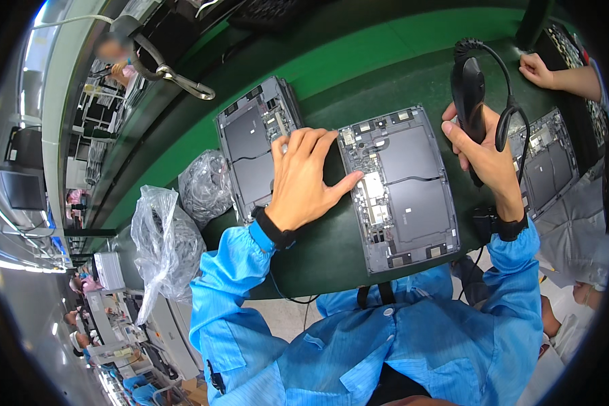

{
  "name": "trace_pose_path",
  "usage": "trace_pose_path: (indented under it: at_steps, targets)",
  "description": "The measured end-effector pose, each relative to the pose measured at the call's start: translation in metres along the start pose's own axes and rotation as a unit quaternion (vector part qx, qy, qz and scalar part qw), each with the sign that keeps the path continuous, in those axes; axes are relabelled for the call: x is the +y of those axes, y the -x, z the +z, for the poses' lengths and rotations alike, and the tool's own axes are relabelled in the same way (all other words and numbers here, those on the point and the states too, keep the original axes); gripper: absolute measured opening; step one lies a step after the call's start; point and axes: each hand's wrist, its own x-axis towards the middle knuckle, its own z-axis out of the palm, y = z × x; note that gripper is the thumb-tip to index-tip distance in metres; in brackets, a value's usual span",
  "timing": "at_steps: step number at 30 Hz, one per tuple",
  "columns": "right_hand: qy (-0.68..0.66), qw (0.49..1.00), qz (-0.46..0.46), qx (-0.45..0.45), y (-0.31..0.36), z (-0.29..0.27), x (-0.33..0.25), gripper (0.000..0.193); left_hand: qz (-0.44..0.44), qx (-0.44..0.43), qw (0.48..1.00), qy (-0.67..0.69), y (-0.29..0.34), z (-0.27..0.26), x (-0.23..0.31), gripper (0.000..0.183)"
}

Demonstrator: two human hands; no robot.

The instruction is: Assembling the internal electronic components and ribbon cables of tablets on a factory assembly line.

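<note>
An opened tablet-like device [413, 203], its grey inner plate, circuit board and black cable bared, lies on the green bench in front of me. My left hand [303, 172] is spread, palm down, with thumb and forefinger at the device's left edge. Under and beyond that hand sits a stack of similar opened devices [247, 132], partly covered by my fingers. My right hand [484, 149] is closed around a black corded hand tool [468, 95], held upright just right of the device. Its exact kind I cannot make out. A black cord loops beside that wrist.
Crumpled clear plastic bags [166, 237] lie left of the stack. Another opened device [548, 162] is at the right, near a co-worker's hand [538, 71]. A metal carabiner hook [186, 82] hangs at upper left. The green bench [304, 260] ends close to my body.
</note>
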Motion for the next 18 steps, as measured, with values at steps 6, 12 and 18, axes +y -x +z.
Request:
trace_pose_path:
  at_steps: [6,12,18]
  targets:
    - [-0.013,1.0,-0.003,-0.003,0.002,-0.004,0.0,0.016,-0.013,-0.053,0.998,-0.02,-0.005,-0.003,0.0,0.074]
    - [-0.008,1.0,0.007,-0.001,0.001,-0.003,-0.001,0.016,0.001,-0.096,0.995,-0.033,-0.012,-0.013,0.001,0.084]
    - [-0.005,1.0,-0.003,-0.001,0.001,-0.003,-0.001,0.015,-0.005,-0.139,0.988,-0.07,-0.019,-0.015,0.007,0.085]
